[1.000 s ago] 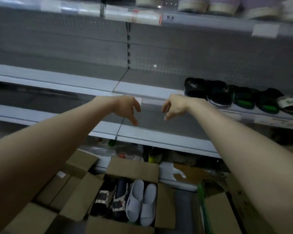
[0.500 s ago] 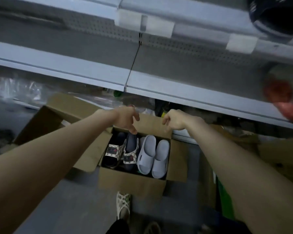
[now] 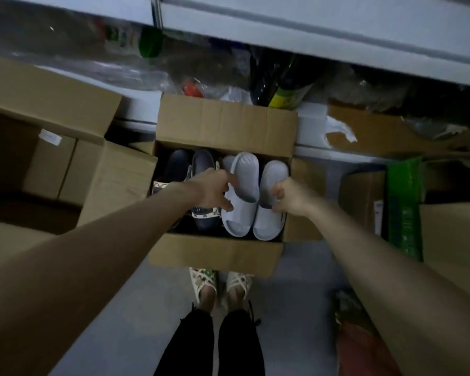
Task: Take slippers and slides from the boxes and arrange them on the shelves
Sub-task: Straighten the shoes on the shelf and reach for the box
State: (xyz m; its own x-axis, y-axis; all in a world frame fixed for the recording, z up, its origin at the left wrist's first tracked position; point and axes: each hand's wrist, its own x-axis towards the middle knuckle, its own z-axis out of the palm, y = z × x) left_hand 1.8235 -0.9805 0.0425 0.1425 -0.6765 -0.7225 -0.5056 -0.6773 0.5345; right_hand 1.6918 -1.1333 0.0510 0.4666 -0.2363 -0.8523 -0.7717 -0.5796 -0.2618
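Observation:
An open cardboard box [image 3: 217, 256] stands on the floor below the shelves. In it lie a pair of light grey slides, the left one [image 3: 242, 196] and the right one [image 3: 270, 223], beside two dark slippers with patterned straps [image 3: 201, 161]. My left hand [image 3: 210, 191] is down in the box, thumb and fingers spread against the left edge of the left grey slide. My right hand [image 3: 291, 198] hovers at the right grey slide's strap with loosely curled fingers; I cannot see a firm grip. The lowest shelf edge [image 3: 323, 28] runs across the top.
Open empty cartons [image 3: 52, 109] sit to the left, and more boxes with a green strip [image 3: 403, 207] to the right. Plastic bags and bottles [image 3: 288, 85] fill the space under the shelf. My feet in pale sandals [image 3: 220, 289] stand just before the box.
The view has tipped down from the shelves to the box. Both hands have dropped from mid-air into the box and now reach the grey slides.

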